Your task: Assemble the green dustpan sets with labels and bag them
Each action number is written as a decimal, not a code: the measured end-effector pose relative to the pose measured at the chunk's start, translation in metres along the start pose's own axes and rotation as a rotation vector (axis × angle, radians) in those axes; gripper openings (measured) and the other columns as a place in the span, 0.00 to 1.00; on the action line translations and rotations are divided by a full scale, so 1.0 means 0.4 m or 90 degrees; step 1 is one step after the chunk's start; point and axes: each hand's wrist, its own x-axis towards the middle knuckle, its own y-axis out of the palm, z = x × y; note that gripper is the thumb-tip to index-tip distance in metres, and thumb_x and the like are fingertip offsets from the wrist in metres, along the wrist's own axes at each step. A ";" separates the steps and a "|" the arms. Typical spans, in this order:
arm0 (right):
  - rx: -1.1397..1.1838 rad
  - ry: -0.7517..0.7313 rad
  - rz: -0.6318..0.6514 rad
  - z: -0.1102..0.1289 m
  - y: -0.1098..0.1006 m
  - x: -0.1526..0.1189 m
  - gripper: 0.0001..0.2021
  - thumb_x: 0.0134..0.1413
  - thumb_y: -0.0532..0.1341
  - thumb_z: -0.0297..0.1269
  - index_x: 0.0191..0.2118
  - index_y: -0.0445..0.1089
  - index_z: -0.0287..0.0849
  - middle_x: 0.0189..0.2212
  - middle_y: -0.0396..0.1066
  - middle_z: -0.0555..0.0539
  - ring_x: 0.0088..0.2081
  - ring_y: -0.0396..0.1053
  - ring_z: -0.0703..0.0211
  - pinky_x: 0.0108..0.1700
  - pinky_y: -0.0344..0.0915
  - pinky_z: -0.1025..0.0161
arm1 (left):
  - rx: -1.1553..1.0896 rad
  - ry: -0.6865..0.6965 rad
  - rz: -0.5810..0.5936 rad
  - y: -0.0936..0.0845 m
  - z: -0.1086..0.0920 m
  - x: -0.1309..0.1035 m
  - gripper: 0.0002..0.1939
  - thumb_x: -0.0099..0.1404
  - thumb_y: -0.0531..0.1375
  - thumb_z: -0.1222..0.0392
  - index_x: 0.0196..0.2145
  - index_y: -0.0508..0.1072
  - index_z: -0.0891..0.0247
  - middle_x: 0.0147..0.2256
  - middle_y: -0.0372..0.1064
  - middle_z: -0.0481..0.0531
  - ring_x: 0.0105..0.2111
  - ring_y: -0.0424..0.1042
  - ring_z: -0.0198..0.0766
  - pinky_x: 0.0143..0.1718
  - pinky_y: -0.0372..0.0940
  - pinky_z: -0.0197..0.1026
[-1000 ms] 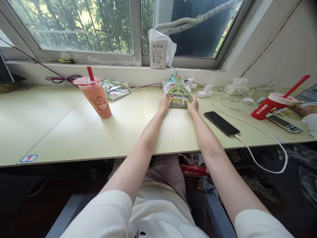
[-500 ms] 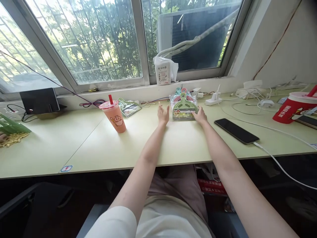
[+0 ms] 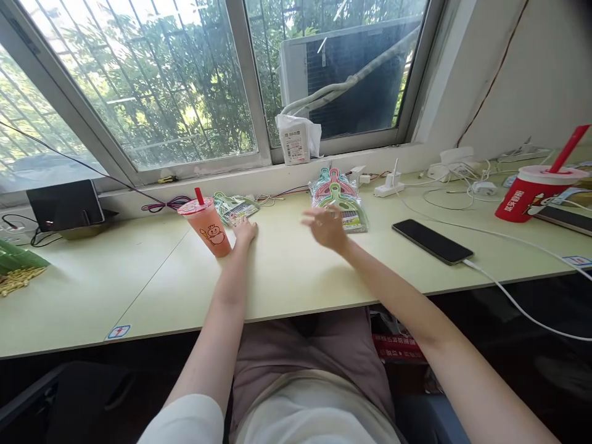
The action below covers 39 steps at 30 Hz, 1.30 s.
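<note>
My left hand [image 3: 245, 230] reaches past the pink drink cup [image 3: 213, 233], its fingers stretched out at the near edge of a wrapped mini dustpan and brush set [image 3: 235, 209]. Whether the fingertips press on that packet is hard to see. My right hand [image 3: 329, 228], slightly blurred, hovers with fingers apart and pointing left, holding nothing. Behind it lies a pile of wrapped dustpan and brush sets [image 3: 354, 217], a green one on top and pink and blue handles showing farther back. My right hand hides the pile's left front part.
A black phone [image 3: 432, 241] with a white charging cable lies to the right. Beyond it stand a red cup [image 3: 531, 194] and a white power strip [image 3: 389, 185] among cables. A dark tablet [image 3: 67, 206] leans at the far left; a small box [image 3: 295, 142] stands on the sill.
My left hand has moved left, from beside the pile to the single dustpan set. My right hand has left the pile's right side and swung left in front of it.
</note>
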 end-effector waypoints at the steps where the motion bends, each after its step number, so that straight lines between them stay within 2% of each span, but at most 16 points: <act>1: 0.018 -0.119 0.011 0.050 0.012 0.009 0.13 0.70 0.54 0.31 0.46 0.76 0.51 0.51 0.79 0.48 0.54 0.72 0.56 0.67 0.55 0.49 | 0.010 -0.007 -0.006 0.000 -0.004 -0.003 0.35 0.70 0.52 0.54 0.69 0.62 0.78 0.68 0.60 0.77 0.73 0.51 0.64 0.73 0.32 0.68; 4: 0.048 -0.431 0.046 0.167 0.023 0.027 0.11 0.71 0.55 0.29 0.42 0.74 0.47 0.48 0.80 0.49 0.49 0.73 0.60 0.62 0.61 0.57 | 0.113 -0.006 -0.029 -0.005 -0.012 -0.016 0.31 0.71 0.48 0.56 0.63 0.68 0.81 0.61 0.68 0.80 0.66 0.64 0.64 0.73 0.33 0.68; 5: 0.046 -0.489 0.063 0.189 0.019 0.030 0.11 0.71 0.55 0.28 0.41 0.74 0.47 0.45 0.79 0.49 0.47 0.73 0.61 0.61 0.62 0.58 | 0.144 0.007 -0.040 -0.010 -0.013 -0.023 0.29 0.71 0.47 0.58 0.61 0.70 0.80 0.59 0.70 0.79 0.64 0.67 0.63 0.73 0.38 0.67; 7: 0.036 -0.527 0.078 0.206 0.011 0.032 0.12 0.72 0.54 0.28 0.38 0.73 0.46 0.41 0.79 0.50 0.44 0.72 0.61 0.59 0.63 0.59 | 0.177 0.027 -0.061 -0.020 -0.017 -0.047 0.27 0.71 0.47 0.60 0.58 0.73 0.79 0.55 0.74 0.77 0.60 0.72 0.61 0.68 0.52 0.61; 9: 0.027 -0.487 0.074 0.194 0.008 0.028 0.14 0.72 0.53 0.27 0.38 0.73 0.46 0.41 0.79 0.50 0.44 0.72 0.60 0.58 0.63 0.59 | 0.177 0.048 -0.062 -0.028 -0.030 -0.089 0.25 0.71 0.47 0.61 0.54 0.77 0.75 0.51 0.77 0.75 0.55 0.75 0.59 0.59 0.64 0.54; 14: 0.048 -0.283 0.096 0.138 0.033 0.010 0.13 0.70 0.53 0.25 0.43 0.75 0.45 0.46 0.80 0.48 0.47 0.73 0.57 0.57 0.62 0.54 | 0.138 0.264 -0.022 -0.043 -0.090 -0.254 0.20 0.74 0.49 0.55 0.45 0.81 0.62 0.42 0.80 0.63 0.45 0.79 0.54 0.46 0.67 0.48; 17: 0.084 -0.164 0.161 0.135 0.045 0.010 0.14 0.69 0.55 0.26 0.52 0.74 0.42 0.54 0.78 0.43 0.54 0.73 0.51 0.59 0.62 0.50 | 0.030 0.234 -0.098 -0.062 -0.105 -0.306 0.20 0.76 0.48 0.51 0.45 0.79 0.59 0.40 0.80 0.58 0.43 0.78 0.50 0.45 0.67 0.46; 20: 0.158 -0.125 0.268 0.148 0.051 0.018 0.20 0.69 0.60 0.36 0.63 0.69 0.39 0.63 0.70 0.35 0.62 0.69 0.44 0.60 0.65 0.46 | -0.070 0.132 -0.167 -0.072 -0.088 -0.286 0.16 0.74 0.51 0.56 0.48 0.77 0.59 0.51 0.77 0.59 0.55 0.73 0.52 0.55 0.66 0.48; 22: 0.220 -0.135 0.342 0.155 0.054 0.022 0.24 0.68 0.62 0.43 0.65 0.68 0.40 0.63 0.70 0.34 0.62 0.70 0.42 0.60 0.67 0.45 | -0.139 0.005 -0.146 -0.063 -0.067 -0.257 0.17 0.68 0.57 0.59 0.54 0.74 0.60 0.59 0.71 0.62 0.64 0.66 0.56 0.61 0.63 0.52; 24: 0.274 -0.135 0.387 0.156 0.057 0.021 0.23 0.68 0.62 0.46 0.63 0.70 0.42 0.62 0.72 0.36 0.60 0.72 0.43 0.60 0.68 0.45 | -0.224 -0.112 -0.097 -0.045 -0.049 -0.236 0.25 0.63 0.62 0.61 0.58 0.70 0.60 0.60 0.69 0.65 0.65 0.64 0.59 0.62 0.63 0.55; 25: 0.297 -0.127 0.400 0.153 0.057 0.020 0.23 0.69 0.61 0.47 0.63 0.72 0.42 0.63 0.72 0.36 0.60 0.73 0.44 0.61 0.68 0.45 | -0.276 -0.140 -0.077 -0.035 -0.043 -0.231 0.29 0.61 0.63 0.63 0.60 0.68 0.61 0.59 0.69 0.65 0.64 0.65 0.58 0.61 0.64 0.54; 28: 0.369 -0.077 0.421 0.137 0.050 0.012 0.22 0.71 0.58 0.47 0.63 0.72 0.44 0.67 0.68 0.38 0.62 0.73 0.44 0.63 0.68 0.46 | -0.470 -0.124 -0.032 -0.016 -0.038 -0.230 0.40 0.57 0.64 0.67 0.66 0.59 0.62 0.55 0.71 0.62 0.56 0.73 0.51 0.52 0.70 0.47; 31: 0.416 -0.042 0.436 0.112 0.040 0.003 0.22 0.73 0.54 0.47 0.64 0.72 0.48 0.68 0.66 0.41 0.63 0.71 0.47 0.65 0.67 0.47 | -0.641 -0.206 0.046 -0.013 -0.037 -0.226 0.47 0.56 0.66 0.67 0.70 0.50 0.64 0.46 0.74 0.59 0.45 0.78 0.44 0.39 0.71 0.40; 33: 0.399 -0.040 0.441 0.098 0.038 -0.003 0.23 0.72 0.56 0.48 0.67 0.69 0.51 0.69 0.65 0.42 0.66 0.69 0.46 0.66 0.66 0.46 | -0.720 -0.229 0.083 -0.011 -0.031 -0.216 0.43 0.55 0.66 0.68 0.66 0.57 0.66 0.39 0.74 0.55 0.39 0.78 0.42 0.36 0.70 0.39; 36: 0.357 -0.036 0.458 0.085 0.041 -0.010 0.26 0.72 0.56 0.51 0.70 0.65 0.52 0.71 0.61 0.42 0.69 0.64 0.46 0.68 0.63 0.44 | -0.790 -0.199 0.120 -0.005 -0.018 -0.199 0.23 0.56 0.66 0.66 0.51 0.72 0.66 0.30 0.73 0.52 0.31 0.76 0.39 0.33 0.70 0.39; 39: 0.365 -0.013 0.467 0.079 0.045 -0.014 0.29 0.74 0.49 0.54 0.73 0.59 0.52 0.73 0.57 0.44 0.72 0.58 0.48 0.71 0.58 0.45 | -0.870 -0.124 0.173 -0.004 -0.014 -0.199 0.11 0.59 0.66 0.62 0.40 0.74 0.65 0.28 0.73 0.51 0.27 0.74 0.35 0.30 0.69 0.37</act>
